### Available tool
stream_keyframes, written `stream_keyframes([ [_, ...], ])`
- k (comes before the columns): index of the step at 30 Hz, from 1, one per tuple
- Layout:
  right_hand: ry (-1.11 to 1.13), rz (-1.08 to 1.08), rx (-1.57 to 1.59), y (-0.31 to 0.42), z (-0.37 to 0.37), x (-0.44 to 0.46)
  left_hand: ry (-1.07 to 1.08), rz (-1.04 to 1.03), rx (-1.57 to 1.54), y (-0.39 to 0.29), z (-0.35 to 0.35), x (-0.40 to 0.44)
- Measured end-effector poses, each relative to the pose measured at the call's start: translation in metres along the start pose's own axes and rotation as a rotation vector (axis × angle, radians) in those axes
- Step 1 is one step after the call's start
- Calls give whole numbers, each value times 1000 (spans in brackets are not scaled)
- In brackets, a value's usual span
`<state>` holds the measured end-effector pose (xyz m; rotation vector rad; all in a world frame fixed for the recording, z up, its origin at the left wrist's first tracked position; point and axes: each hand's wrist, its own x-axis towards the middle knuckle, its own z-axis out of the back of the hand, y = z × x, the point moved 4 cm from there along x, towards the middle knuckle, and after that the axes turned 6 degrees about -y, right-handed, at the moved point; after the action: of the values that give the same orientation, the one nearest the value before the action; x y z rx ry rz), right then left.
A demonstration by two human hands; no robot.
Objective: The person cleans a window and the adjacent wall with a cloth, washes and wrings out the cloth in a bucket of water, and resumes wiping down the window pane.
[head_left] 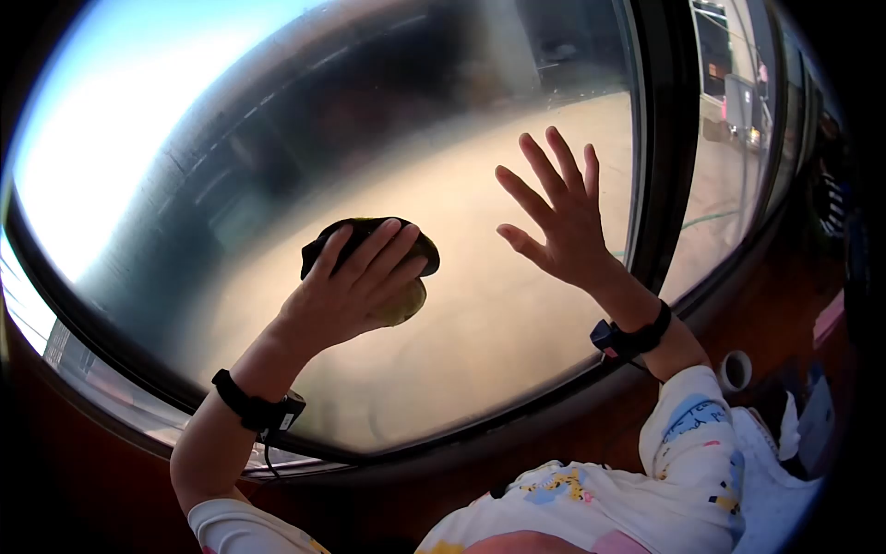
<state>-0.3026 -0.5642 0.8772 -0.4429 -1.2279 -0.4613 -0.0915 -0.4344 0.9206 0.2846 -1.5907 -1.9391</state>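
Note:
My left hand [355,277] presses a dark cloth [423,251] with a yellowish-green part against a large window pane [480,342]. Its fingers lie over the top of the cloth, covering much of it. To the right, my right hand [563,217] has its fingers spread wide and holds nothing. It is up against or just in front of the same glass; whether the palm touches cannot be made out. The pane looks hazy, with fogged or misted areas.
A dark window frame post [672,138] stands right of the pane, and a dark lower rail [498,429] runs beneath it. A white cup [736,371] sits at the lower right, near crumpled white paper or cloth [790,429]. Both wrists carry black straps with small devices and wires.

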Motion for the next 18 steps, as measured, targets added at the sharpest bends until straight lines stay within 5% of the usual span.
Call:
stream_keyframes([
  [2,40,-34,6,-11,2,-44,-6,195,-196,18,13,23],
  [5,149,-96,15,-8,2,-90,-182,390,-41,102,32,35],
  [7,215,-163,37,-10,7,-115,-401,372,196,180,39,47],
  [9,308,-238,77,3,11,-141,-376,482,160,299,19,18],
  [12,376,-383,250,22,17,-176,-184,865,397,270,65,65],
  [15,325,-521,409,35,19,-199,-389,672,398,291,39,53],
  [16,309,-534,413,36,10,-211,-556,710,347,241,35,60],
  [18,322,-598,462,36,0,-234,-480,595,147,175,21,74],
])
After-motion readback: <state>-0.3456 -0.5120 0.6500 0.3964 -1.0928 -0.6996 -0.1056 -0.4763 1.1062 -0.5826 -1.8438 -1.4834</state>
